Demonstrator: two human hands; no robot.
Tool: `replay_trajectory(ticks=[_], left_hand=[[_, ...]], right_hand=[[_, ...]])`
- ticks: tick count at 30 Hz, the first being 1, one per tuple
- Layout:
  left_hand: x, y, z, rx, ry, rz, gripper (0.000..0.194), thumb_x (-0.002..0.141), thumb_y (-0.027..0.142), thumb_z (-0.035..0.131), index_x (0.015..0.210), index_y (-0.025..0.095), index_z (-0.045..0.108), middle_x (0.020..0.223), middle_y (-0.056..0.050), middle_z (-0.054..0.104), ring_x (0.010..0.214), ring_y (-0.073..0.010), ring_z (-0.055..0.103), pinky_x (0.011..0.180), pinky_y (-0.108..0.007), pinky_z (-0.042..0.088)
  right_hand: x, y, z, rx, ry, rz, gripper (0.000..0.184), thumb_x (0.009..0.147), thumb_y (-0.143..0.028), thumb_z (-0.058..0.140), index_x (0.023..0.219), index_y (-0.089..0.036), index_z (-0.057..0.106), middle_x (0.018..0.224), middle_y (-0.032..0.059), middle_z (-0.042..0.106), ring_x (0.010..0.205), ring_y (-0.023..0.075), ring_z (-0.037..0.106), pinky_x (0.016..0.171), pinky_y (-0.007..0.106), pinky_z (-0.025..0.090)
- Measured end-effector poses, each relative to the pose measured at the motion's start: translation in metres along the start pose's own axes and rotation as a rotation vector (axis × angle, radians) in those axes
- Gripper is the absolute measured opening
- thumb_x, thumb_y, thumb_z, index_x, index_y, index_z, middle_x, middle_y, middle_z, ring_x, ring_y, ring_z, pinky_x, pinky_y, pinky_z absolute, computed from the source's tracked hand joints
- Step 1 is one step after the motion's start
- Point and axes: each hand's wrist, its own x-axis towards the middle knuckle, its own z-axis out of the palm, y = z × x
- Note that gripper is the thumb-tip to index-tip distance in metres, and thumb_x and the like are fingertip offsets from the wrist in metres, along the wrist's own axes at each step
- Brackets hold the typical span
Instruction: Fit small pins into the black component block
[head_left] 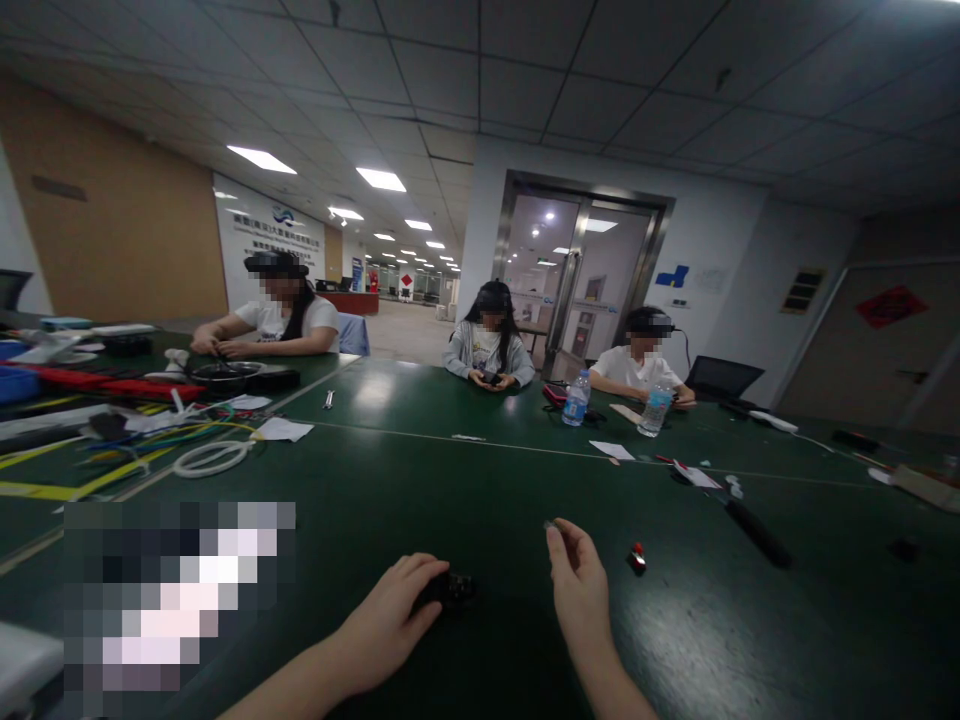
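Note:
My left hand point(394, 618) is closed round a small black object point(459, 588) at the near middle of the table. Dark parts show on the object's right end, but its kind cannot be made out. To the right, my right hand point(579, 575) is raised a little, thumb and fingertips pinched on a tiny greyish piece point(551, 524), too small to name. The two hands are apart. A small red and silver item point(637, 558) lies on the table to the right of my right hand.
The green table point(420, 480) stretches ahead. Cables point(214, 458), papers and tools crowd its left. A small wrench point(328, 399) lies farther off. Two water bottles point(576, 398) stand far right, and a black stick-like object point(757, 533) lies nearer. Three people sit opposite, handling things.

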Motion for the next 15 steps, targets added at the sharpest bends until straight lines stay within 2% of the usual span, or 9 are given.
replay_trajectory(ticks=[4,9,15], left_hand=[[0.0012,-0.0044,0.0024,-0.007,-0.001,0.008,0.040,0.083,0.029,0.047,0.124,0.026,0.045,0.126,-0.003,0.046,0.115,-0.0198,0.042,0.100,-0.034,0.033],[0.0041,-0.0081,0.0059,0.030,0.024,0.021,0.040,0.083,0.029,0.048,0.122,0.024,0.046,0.125,-0.003,0.046,0.115,-0.0199,0.042,0.101,-0.035,0.032],[0.0034,-0.0063,0.0048,0.017,0.022,0.028,0.039,0.083,0.030,0.047,0.122,0.025,0.046,0.124,-0.003,0.047,0.114,-0.0205,0.043,0.099,-0.035,0.033]], right_hand=[[0.0000,0.0019,0.0008,0.014,-0.010,-0.007,0.047,0.073,-0.056,0.048,0.104,-0.022,0.055,0.085,0.0034,0.062,0.072,0.0199,0.057,0.059,0.031,0.046],[0.0003,0.0022,0.0019,0.048,-0.003,-0.003,0.047,0.071,-0.055,0.052,0.103,-0.021,0.056,0.088,0.0029,0.062,0.077,0.0196,0.058,0.061,0.029,0.045],[0.0002,0.0022,0.0033,0.060,-0.024,-0.001,0.046,0.069,-0.053,0.055,0.102,-0.020,0.057,0.084,0.0024,0.063,0.074,0.0187,0.058,0.059,0.028,0.045]])
